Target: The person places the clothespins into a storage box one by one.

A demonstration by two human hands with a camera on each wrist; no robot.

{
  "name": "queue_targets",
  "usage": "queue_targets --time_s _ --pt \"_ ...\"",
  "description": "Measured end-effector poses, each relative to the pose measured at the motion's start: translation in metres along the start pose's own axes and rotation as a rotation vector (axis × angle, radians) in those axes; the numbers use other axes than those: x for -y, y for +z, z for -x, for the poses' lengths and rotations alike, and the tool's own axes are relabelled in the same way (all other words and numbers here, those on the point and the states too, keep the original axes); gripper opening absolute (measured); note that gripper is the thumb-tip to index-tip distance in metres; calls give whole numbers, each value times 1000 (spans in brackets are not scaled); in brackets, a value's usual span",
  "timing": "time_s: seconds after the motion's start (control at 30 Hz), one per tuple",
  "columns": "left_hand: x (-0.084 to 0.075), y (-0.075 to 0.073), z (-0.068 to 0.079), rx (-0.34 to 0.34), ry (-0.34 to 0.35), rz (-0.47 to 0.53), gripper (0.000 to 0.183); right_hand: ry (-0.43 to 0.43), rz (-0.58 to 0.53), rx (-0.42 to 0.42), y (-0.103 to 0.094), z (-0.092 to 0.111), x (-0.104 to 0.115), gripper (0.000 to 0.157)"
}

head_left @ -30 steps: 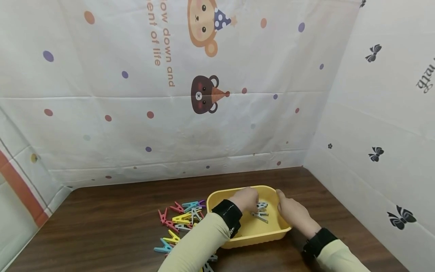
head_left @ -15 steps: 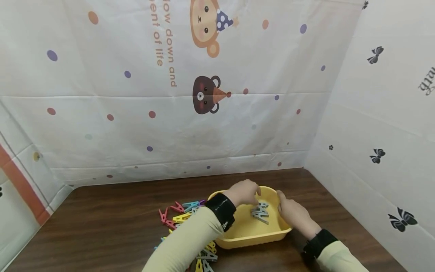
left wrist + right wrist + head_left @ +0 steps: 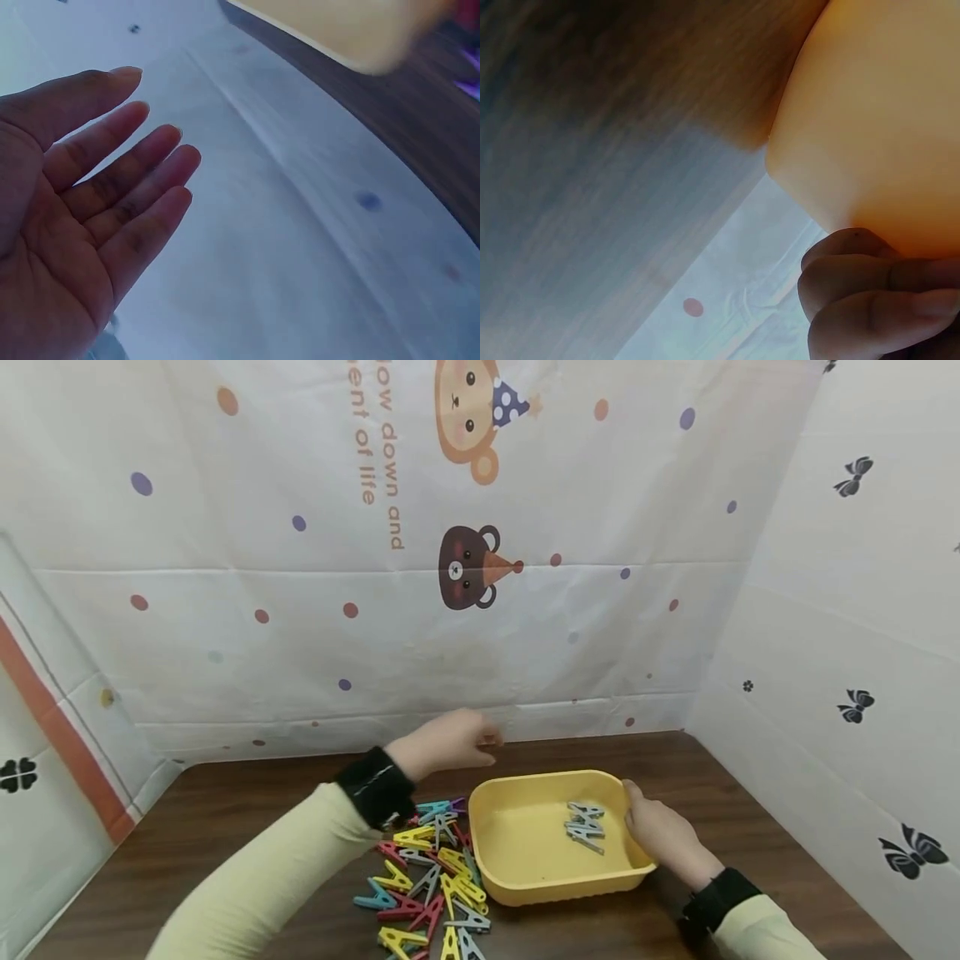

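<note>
My left hand (image 3: 448,745) hovers past the far left corner of the yellow plastic basin (image 3: 517,858). In the left wrist view, the fingers of this left hand (image 3: 97,202) are spread and loosely bent, with nothing in them. My right hand (image 3: 663,835) grips the basin's right side at the rim. The right wrist view has its curled fingers (image 3: 877,307) against the outer wall. Several grey clothespins (image 3: 584,828) lie close together on the basin's floor, right of its middle. Left of the basin spreads a pile of mixed clothespins (image 3: 452,887), yellow, red, blue, grey and purple.
Everything stands on a dark brown wooden table (image 3: 247,827). A white printed sheet (image 3: 360,635) hangs along its far edge. Another white sheet (image 3: 810,760) with dark bows borders the right side. Some clothespins lie right beside the basin's left wall.
My left hand has come up out of the basin and moved left and away, leaving grey clothespins inside. The right hand has stayed on the rim. The view has shifted slightly.
</note>
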State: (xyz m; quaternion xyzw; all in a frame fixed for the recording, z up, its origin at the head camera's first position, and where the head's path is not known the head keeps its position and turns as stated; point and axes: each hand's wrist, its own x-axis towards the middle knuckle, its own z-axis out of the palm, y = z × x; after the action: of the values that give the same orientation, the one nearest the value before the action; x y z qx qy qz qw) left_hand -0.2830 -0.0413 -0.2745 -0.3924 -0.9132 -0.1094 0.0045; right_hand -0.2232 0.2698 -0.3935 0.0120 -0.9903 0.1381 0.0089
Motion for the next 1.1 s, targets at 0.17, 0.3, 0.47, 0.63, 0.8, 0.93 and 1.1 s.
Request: queue_targets --time_s 0.17,0.3,0.47,0.63,0.8,0.93,1.1 --pt "41 19 36 8 -133 64 21 4 7 -10 0 1 -4 52" --pt "68 43 57 44 -270 135 24 6 -2 -12 1 2 -6 52" --pt "91 68 73 72 -333 161 28 6 -10 -7 3 4 -6 52" --pt "105 82 77 71 -308 128 24 18 -12 -6 3 4 -5 53" --pt "111 90 76 79 -302 132 22 21 -19 2 2 2 -4 53" --pt "113 96 73 79 -321 122 23 8 -20 -3 1 0 -4 53" --pt "113 100 72 73 -338 97 20 10 -24 5 1 -2 -3 53"
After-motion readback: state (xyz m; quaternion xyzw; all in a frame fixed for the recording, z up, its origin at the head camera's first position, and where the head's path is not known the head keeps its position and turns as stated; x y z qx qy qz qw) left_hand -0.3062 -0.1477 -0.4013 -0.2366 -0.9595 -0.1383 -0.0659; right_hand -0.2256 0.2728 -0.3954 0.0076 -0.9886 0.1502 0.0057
